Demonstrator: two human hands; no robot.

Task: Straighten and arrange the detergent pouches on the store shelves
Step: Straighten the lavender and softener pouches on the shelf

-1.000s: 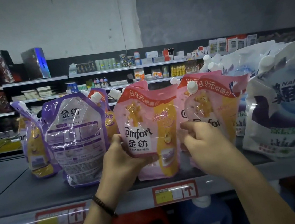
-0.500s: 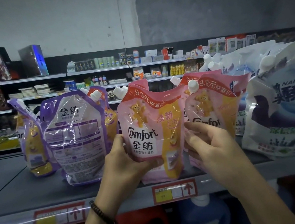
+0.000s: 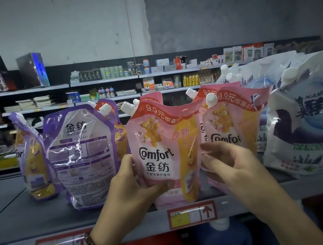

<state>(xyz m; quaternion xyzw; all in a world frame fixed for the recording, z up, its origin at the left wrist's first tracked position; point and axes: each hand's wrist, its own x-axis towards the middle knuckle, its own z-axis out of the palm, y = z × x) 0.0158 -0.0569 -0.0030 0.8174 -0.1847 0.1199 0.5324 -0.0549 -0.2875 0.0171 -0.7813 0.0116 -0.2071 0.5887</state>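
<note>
Pink plastic Comfort pouch [image 3: 160, 153] with a white corner spout stands upright at the front lip of the grey metal shelf [image 3: 35, 215], just above a red-framed price tag [image 3: 192, 214]. The left hand [image 3: 131, 185] grips its lower left edge, with the thumb across the front and the fingers behind. The right hand [image 3: 229, 167] sits where it meets a second pink pouch [image 3: 236, 125] just behind to the right. Its fingers are loosely curled; whether they pinch either pouch I cannot tell.

By my reading the job is about midway. The pink pair faces forward, though they overlap and their tops sag. To their left, a back-facing purple pouch [image 3: 81, 152] leans, and a far-left purple pouch [image 3: 33, 164] tilts sideways — both look left to turn and square up. Large white-and-blue pouches [image 3: 307, 124] on the right stand crowded but face front.
</note>
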